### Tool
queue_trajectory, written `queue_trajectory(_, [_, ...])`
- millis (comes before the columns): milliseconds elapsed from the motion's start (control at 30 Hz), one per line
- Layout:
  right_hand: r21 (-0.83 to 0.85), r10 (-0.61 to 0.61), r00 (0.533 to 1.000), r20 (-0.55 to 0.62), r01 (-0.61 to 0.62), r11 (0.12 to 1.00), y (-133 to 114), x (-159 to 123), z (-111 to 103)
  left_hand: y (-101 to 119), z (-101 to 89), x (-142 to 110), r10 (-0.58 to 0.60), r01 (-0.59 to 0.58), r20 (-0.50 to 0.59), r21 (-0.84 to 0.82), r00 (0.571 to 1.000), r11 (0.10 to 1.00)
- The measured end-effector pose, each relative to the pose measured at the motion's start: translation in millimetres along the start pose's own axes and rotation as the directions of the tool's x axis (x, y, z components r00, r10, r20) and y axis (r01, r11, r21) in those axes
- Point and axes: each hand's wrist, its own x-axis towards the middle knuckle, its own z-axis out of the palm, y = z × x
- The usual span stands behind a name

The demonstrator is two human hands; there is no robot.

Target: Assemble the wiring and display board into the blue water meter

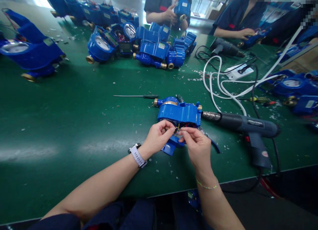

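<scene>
A blue water meter (177, 113) with brass pipe ends lies on the green table, its housing opened toward me. Thin wires (178, 128), one of them yellow, come out of the opening. My left hand (161, 134), with a watch at the wrist, pinches wire ends at the left of the opening. Opposite it, my right hand (197, 144) pinches wires too, fingertips close to the left ones. Exactly which strands each hand holds is too small to tell. Below the fingers hangs a blue flap (171, 148) of the meter.
A heat gun (248, 124) lies at the right, its nozzle close to the meter. Behind the meter is a screwdriver (146, 96). White cables (218, 81) run to a power strip (239, 72). Several blue meters (151, 46) stand farther back. Two people handle meters across the table.
</scene>
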Motion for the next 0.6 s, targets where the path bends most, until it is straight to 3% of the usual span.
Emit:
queue_trajectory(200, [-0.074,-0.061,0.998,0.002,0.061,0.995,0.1,-4.9,-3.8,-1.0,-0.6,-0.7,0.078,-0.076,-0.023,0.092,0.997,0.993])
queue_trajectory(433, [-0.301,-0.228,0.950,0.215,0.287,0.909,-9.6,-1.8,-8.3,1.4,-7.3,-4.7,0.140,-0.136,-0.009,0.177,0.990,0.975])
queue_trajectory(600, [-0.414,-0.289,0.919,0.267,0.380,0.827,-10.5,2.0,-9.0,2.0,-9.2,-8.0,0.234,-0.210,-0.068,0.259,0.970,0.943])
